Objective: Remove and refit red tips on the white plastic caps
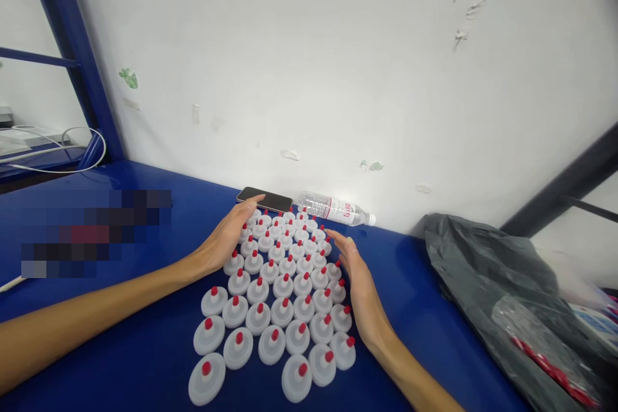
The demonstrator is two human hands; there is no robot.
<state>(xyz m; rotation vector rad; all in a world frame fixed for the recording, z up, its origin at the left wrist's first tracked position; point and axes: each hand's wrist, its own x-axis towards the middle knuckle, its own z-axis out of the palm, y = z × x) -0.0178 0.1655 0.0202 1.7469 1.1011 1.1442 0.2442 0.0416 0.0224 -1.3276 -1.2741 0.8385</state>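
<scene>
Many white round plastic caps with red tips (pixel 282 286) stand upright in close rows on the blue tabletop (pixel 145 354). Along the far left side of the group rests my left hand (pixel 229 235), fingers stretched forward and its edge against the outer caps. Its fingertips reach the near side of a dark phone (pixel 270 199). My right hand (pixel 356 273) flanks the group on the right, fingers extended and slightly apart, close to the outermost caps. Neither hand grasps anything. The nearest caps are spaced more loosely than the far ones.
A clear plastic bottle (pixel 335 208) lies on its side against the white wall (pixel 309 77). To the right is a dark grey plastic bag (pixel 463 270), with a clear bag of red pieces (pixel 550 360) on it. Blue frame posts (pixel 82 45) rise at left, near a white cable (pixel 103 148).
</scene>
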